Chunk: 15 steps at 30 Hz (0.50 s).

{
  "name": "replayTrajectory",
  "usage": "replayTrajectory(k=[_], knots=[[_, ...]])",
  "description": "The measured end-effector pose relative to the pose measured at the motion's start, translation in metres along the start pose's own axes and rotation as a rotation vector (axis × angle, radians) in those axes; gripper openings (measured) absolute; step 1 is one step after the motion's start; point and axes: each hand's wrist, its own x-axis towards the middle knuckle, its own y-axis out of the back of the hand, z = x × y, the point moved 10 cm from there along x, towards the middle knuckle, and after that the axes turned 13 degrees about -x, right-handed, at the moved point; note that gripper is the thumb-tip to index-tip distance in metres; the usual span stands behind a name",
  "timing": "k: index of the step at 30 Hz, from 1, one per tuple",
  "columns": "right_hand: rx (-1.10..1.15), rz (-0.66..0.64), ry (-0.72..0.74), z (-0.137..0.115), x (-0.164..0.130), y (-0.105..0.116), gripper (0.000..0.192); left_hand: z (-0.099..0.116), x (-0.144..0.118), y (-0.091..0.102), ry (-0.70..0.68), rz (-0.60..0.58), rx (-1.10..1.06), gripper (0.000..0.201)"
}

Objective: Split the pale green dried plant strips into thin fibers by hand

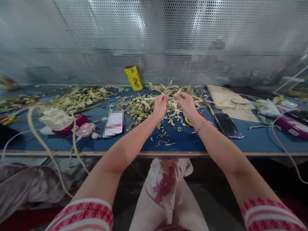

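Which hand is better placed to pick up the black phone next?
Right, probably. The right hand is nearer the phone, which lies just beside that forearm on the table. The left hand would have to cross over. Both now pinch a leaf strip.

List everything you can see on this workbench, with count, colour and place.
leaf strip: one, pale green, pinched between both hands
leaf scraps: many, green-tan, across the table's middle and left
table: one, blue
yellow roll: one, yellow, back centre, leaning on the mesh wall
phone: one, black, right of the hands
board: one, tan, back right
bracelet: one, on the right wrist
left hand: one, pinching the strip
right hand: one, pinching the strip
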Motion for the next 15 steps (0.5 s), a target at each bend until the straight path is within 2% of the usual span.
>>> replayTrajectory(k=[3,9,15], knots=[[0.012,-0.014,-0.009,0.004,0.002,0.004,0.037,-0.002,-0.001,-0.004,0.038,-0.043,0.018,0.042],[-0.049,0.044,-0.075,0.017,0.007,0.023,0.033,-0.004,-0.007,-0.011,0.083,-0.126,0.087,0.031],[-0.062,0.018,-0.121,0.022,0.007,0.019,0.028,-0.014,-0.005,-0.010,0.140,-0.119,0.022,0.020]])
